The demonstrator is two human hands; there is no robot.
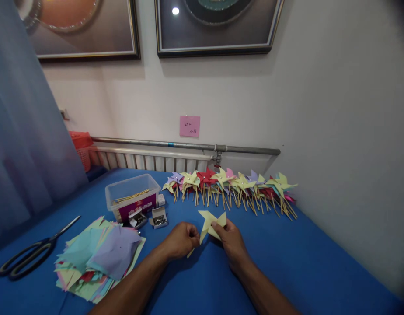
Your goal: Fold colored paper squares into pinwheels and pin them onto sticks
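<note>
A yellow paper pinwheel (211, 224) is held low over the blue table (303, 262), between the two hands. It is pinched at its right blade by the thumb and fingertips of the right hand (231, 239), while its thin wooden stick (190, 253) is gripped in the closed left hand (182, 239) and pokes out below the fist. The hands are set close together but are not seen to touch.

Behind the left hand, a clear plastic tub (132, 197) is seen with a few wooden sticks lying inside it (a purple label is stuck on its front wall). Just in front of it, two small open boxes (158, 217) are placed side by side; small metal pieces are held in them, too small to identify. A loose stack of cut paper squares (99, 258) is spread to the left, with scissors (31, 253) lying beyond it. A row of finished pinwheels (231, 186) is laid along the wall, well apart from the hands.
</note>
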